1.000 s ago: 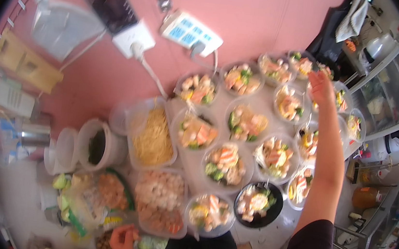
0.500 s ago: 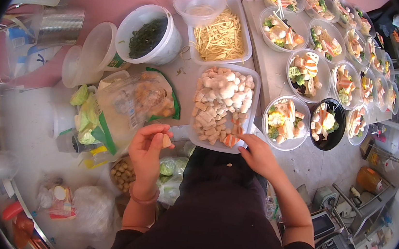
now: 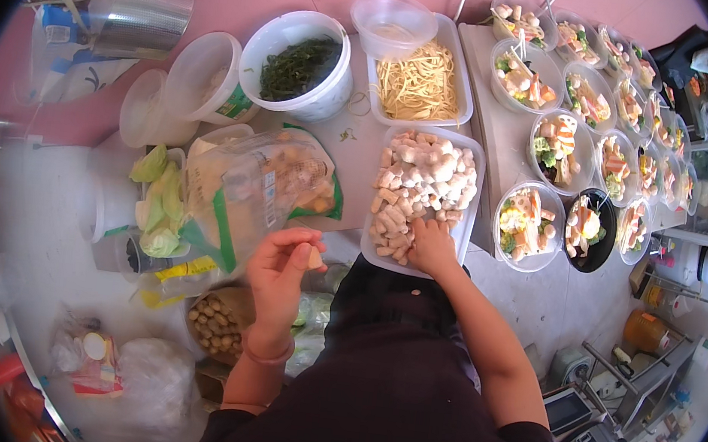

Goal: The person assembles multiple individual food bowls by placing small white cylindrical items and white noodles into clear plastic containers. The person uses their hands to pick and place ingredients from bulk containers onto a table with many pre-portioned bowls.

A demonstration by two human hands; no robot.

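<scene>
A small pale tan piece of food (image 3: 316, 258) is pinched between the thumb and fingers of my left hand (image 3: 280, 267), raised left of the white tray (image 3: 467, 224). My right hand (image 3: 433, 248) reaches over that tray's near edge, its bent fingers drawn together among the pale food pieces; its fingertips and anything in them are hidden. Frosty, short stick-like pieces (image 3: 391, 225) fill the near left of the tray. Rounder whitish balls (image 3: 433, 165) are heaped at its far end.
Beyond the tray stand a tray of yellow strips (image 3: 425, 82) and a tub of dark green strands (image 3: 296, 73). Several filled clear bowls (image 3: 530, 227) and a black bowl (image 3: 585, 254) stand right. A plastic food bag (image 3: 240, 192) and lettuce (image 3: 164, 210) lie left.
My right hand has moved from the tray's near right corner in among the pieces. Orange-striped pieces beside it no longer show. The left hand keeps its pinch, and the whole view has shifted.
</scene>
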